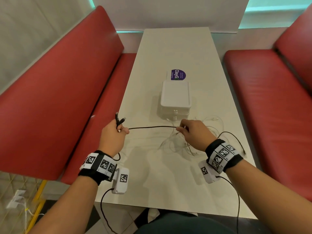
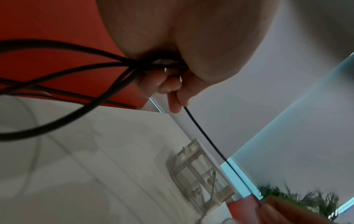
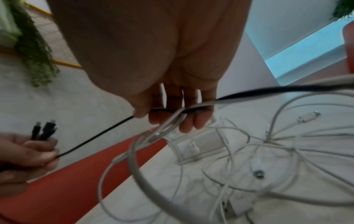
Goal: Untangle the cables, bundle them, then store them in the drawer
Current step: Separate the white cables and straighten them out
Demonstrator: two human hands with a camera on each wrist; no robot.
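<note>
A black cable is stretched taut between my two hands above the white table. My left hand grips its looped part, with two black plugs sticking up from the fist. In the left wrist view several loops of the black cable hang from the curled fingers. My right hand pinches the black cable between thumb and fingers, and a white cable is caught there too. A tangle of white cables lies under the right hand. The white drawer box stands behind it, both drawers shut.
Red bench seats flank the table on both sides. A purple sticker lies on the table behind the drawer box. Several white plugs lie among the tangle. Thin black leads run from both wrist cameras.
</note>
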